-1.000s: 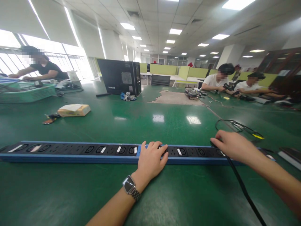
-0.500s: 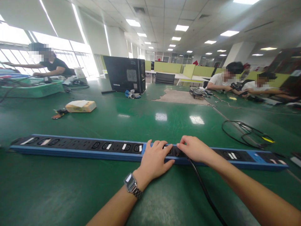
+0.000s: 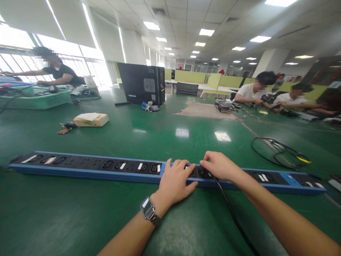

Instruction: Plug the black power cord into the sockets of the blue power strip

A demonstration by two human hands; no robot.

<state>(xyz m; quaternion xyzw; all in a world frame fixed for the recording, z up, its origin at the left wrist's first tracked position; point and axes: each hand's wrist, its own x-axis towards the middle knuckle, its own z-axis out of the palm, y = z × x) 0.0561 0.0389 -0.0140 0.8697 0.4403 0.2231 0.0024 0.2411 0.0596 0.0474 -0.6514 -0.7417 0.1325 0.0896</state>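
our l hand (image 3: 177,183) lies loosely spread over the blue strip (image 3: 144,168); our r hand (image 3: 221,165), fingers nearly closed, pinches the cord (image 3: 233,217) near its end, at the strip. strip runs across our glossy green table (image 3: 133,142), tissues (image 3: 92,121) & pc (image 3: 141,83) beyond; blinds (image 3: 71,17) at l, lime partitions (image 3: 190,75) behind.
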